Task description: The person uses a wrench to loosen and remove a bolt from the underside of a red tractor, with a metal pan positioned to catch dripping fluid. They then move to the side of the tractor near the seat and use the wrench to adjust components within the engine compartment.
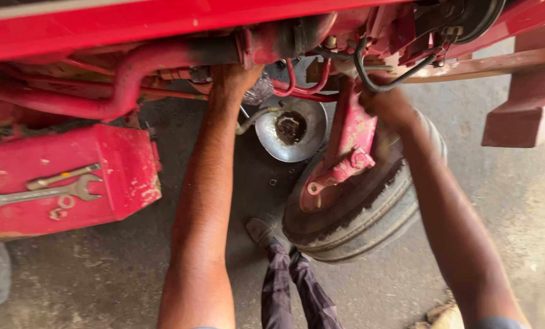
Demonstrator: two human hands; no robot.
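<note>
**Two hands reach up under a big red machine**

Far to the left of the left hand [235,80], a red metal box [71,176] sticks out from the machine. A long silver spanner [38,195] lies flat on top of it. A shorter tool [62,176] lies just above the spanner, and two small rings [60,208] sit just below it.

A thick red pipe [126,79] bends down and runs off to the left, close beside the left hand. The left hand is pushed up into the red machine, under a dark, greasy part of the pipe. Its fingers are hidden behind the metal, so I cannot tell if they are wide or closed, or what they hold.

Below and to the right of the left hand, a shiny metal bowl [292,129] sits on the grey floor [102,274]. It has something dark in the middle.

Between the two hands, thin red tubes [297,82] curve under the machine. A red arm piece [345,152] hangs down next to the right hand [389,105].

The right hand is up by a black hose [394,76] and looks curled near it. It is blurry, so I cannot tell if it grips the hose.

Just under the right hand is a worn black tyre [370,213]. A foot [261,233] rests on the floor beside the tyre.
</note>
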